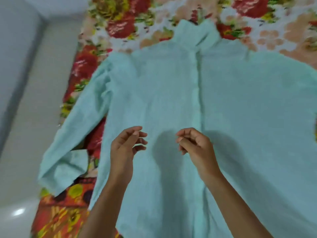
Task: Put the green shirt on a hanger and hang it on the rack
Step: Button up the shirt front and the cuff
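Note:
The pale green shirt lies spread flat, front up, on a flowered bed cover, with its collar at the far end and its button strip running down the middle. Its left sleeve stretches toward the bed's left edge, the cuff folded back. My left hand and my right hand hover just above the shirt's lower middle, fingers loosely curled and apart, holding nothing. No hanger or rack is in view.
The flowered bed cover shows around the shirt at the top and left. Pale tiled floor runs along the left of the bed, with a wall at the far left.

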